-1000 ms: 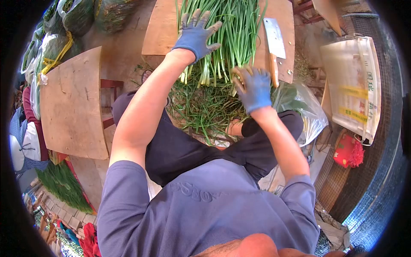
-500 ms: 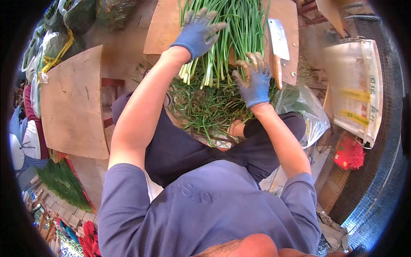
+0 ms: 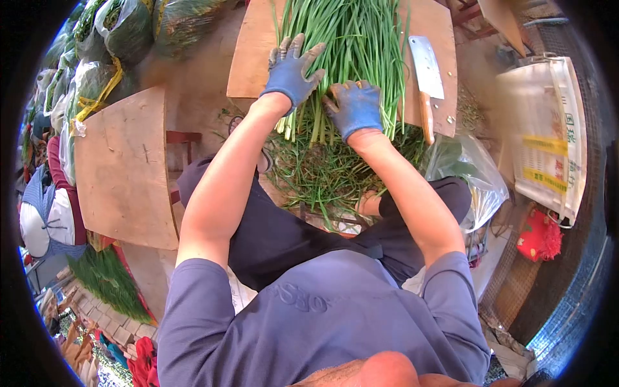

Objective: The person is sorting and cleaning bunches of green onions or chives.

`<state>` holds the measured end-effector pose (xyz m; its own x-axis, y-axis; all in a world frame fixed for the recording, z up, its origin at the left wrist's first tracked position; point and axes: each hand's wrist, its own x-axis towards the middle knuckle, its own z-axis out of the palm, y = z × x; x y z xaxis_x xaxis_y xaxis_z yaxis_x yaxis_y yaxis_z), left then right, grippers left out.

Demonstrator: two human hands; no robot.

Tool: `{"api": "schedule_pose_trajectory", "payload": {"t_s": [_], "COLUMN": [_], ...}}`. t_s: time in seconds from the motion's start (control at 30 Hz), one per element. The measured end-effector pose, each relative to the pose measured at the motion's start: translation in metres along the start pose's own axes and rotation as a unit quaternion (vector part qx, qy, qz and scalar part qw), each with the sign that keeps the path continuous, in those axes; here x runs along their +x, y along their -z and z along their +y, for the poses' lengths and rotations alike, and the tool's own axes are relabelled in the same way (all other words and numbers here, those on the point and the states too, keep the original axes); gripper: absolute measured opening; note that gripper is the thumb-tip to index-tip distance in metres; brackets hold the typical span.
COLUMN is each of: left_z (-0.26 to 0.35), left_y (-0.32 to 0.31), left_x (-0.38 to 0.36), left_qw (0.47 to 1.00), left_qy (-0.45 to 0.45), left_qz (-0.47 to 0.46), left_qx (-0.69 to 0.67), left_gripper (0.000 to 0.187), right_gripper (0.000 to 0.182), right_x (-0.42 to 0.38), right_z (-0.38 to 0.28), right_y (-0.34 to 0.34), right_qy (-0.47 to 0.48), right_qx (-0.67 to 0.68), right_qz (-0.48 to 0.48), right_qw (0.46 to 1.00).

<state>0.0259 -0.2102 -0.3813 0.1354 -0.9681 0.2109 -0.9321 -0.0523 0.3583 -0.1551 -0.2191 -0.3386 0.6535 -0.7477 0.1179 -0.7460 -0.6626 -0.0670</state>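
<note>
Long green stalks with pale cut ends [image 3: 354, 45] lie across a wooden board [image 3: 248, 61]. On their left edge rests my left hand [image 3: 290, 74] in a blue glove, its soiled fingers spread. My right hand [image 3: 354, 108], gloved the same way, is at the lower ends of the stalks, with its fingers bent down over them; the fingertips are partly hidden. A cleaver [image 3: 427, 74] with a wooden handle lies on the board to the right of the stalks, apart from both hands.
Loose green scraps [image 3: 316, 171] lie below the board. A clear plastic bag [image 3: 474, 180] is at the right, near a white printed sack [image 3: 545, 142]. Another wooden board [image 3: 126, 171] stands at the left, beside bagged greens [image 3: 126, 29]. A person [image 3: 48, 216] is at the far left.
My right hand has moved left onto the stalk ends, and its fingers have bent. My left hand has shifted slightly down the stalks. The whole view has shifted a little.
</note>
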Motion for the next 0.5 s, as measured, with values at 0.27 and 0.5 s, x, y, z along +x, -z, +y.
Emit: {"api": "schedule_pose_trajectory", "payload": {"t_s": [0.27,0.5], "left_z": [-0.002,-0.004], "left_y": [0.003,0.001], "left_x": [-0.002,-0.001], "left_qw": [1.000,0.999], "left_qy": [0.008,0.010], "left_qz": [-0.028,-0.030], "left_qx": [0.009,-0.002], "left_gripper": [0.063,0.060], "right_gripper": [0.024,0.022], "right_x": [0.002,0.024], "right_z": [-0.006,0.007], "right_y": [0.003,0.005], "right_qy": [-0.028,-0.054], "right_qx": [0.028,0.096], "right_qz": [-0.041,0.081], "right_qw": [0.998,0.991]}}
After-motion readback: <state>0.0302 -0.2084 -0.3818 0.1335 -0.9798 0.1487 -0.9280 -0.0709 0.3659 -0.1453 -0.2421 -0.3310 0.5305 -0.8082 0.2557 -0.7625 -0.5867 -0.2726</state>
